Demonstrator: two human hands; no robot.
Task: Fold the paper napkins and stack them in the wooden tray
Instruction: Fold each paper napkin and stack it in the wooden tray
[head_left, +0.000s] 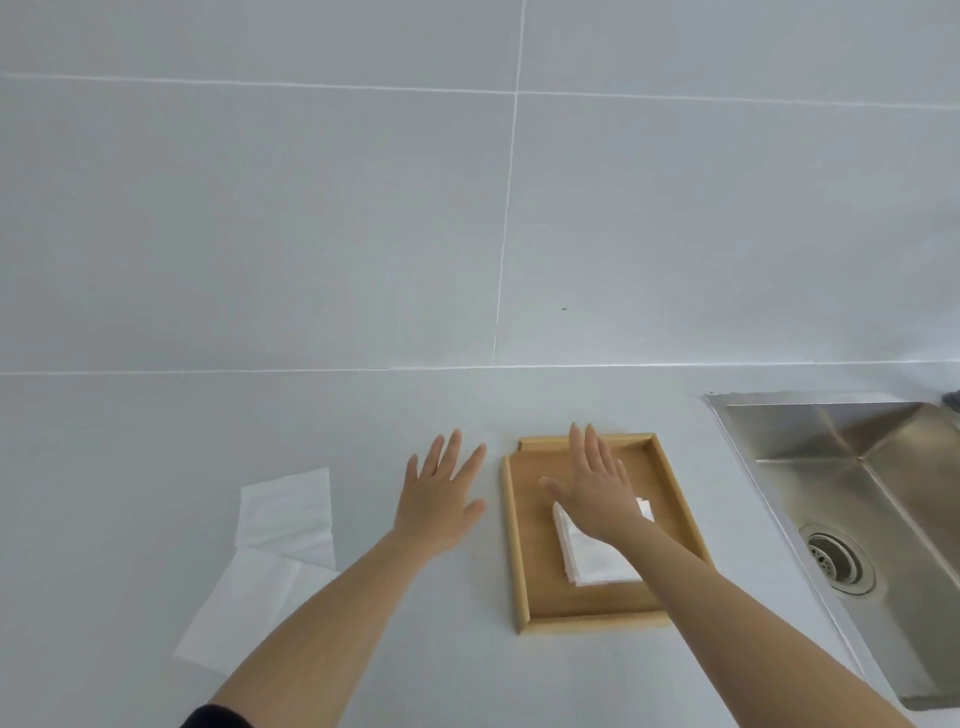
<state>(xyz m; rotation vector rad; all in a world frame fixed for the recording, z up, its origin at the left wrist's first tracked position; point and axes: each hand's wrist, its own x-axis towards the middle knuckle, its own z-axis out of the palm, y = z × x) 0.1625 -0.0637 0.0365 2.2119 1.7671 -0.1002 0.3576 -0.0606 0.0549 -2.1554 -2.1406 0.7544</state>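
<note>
A wooden tray (514, 540) lies on the pale counter, right of centre. Inside it rests a small stack of folded white napkins (592, 558). My right hand (597, 486) hovers flat and open over the tray, above the far part of the stack, with fingers spread and nothing in it. My left hand (441, 491) is spread open over the bare counter just left of the tray, holding nothing. Two unfolded white napkins (270, 551) lie overlapping on the counter at the left.
A stainless steel sink (857, 499) with a round drain (839, 564) is set into the counter at the right, close to the tray. A tiled wall (467, 208) rises behind the counter.
</note>
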